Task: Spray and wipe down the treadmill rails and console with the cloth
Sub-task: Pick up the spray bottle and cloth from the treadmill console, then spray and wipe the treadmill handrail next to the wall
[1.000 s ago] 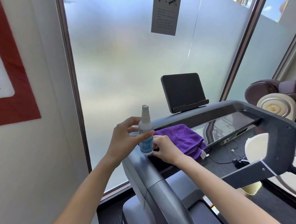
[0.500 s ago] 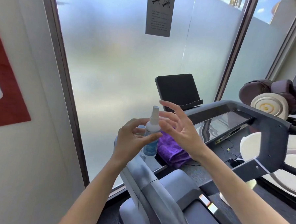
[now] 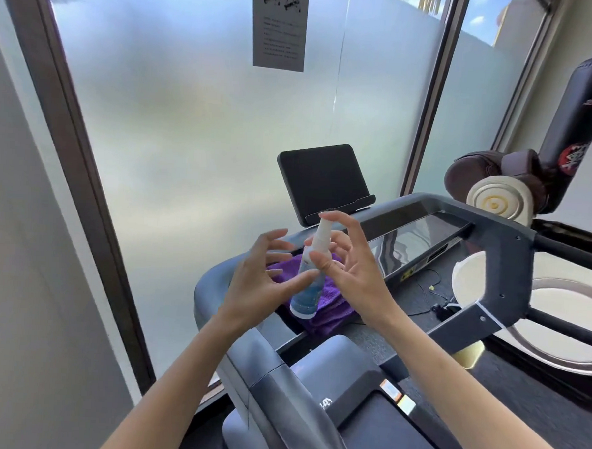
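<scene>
- A grey wall and a dark window frame (image 3: 75,164) stand at the far left, with frosted glass (image 3: 190,115) beyond; a printed sheet (image 3: 279,24) is stuck on the glass higher up.
- The left hand (image 3: 257,284) is raised over the treadmill's left rail (image 3: 279,388), its fingers spread apart and lightly bent; the thumb tip reaches toward the bottle, but whether it touches cannot be told.
- The spray bottle (image 3: 306,293) hangs tilted between the two hands, nozzle up and blue lower part down, above the purple cloth (image 3: 327,312).
- The cloth lies folded on the console deck, just beside the left rail and below both hands.
- The right hand (image 3: 354,272) is just right of the bottle, pinching its white neck between thumb and fingers, with the index finger curved over the nozzle top.
- Behind the hands a dark tablet screen (image 3: 319,181) leans upright on the console (image 3: 420,237), whose glossy panel runs to the right.
- Farther right are the right rail (image 3: 501,269), a cream ribbed disc (image 3: 494,200), brown padded shapes and a black punching bag (image 3: 580,129).
</scene>
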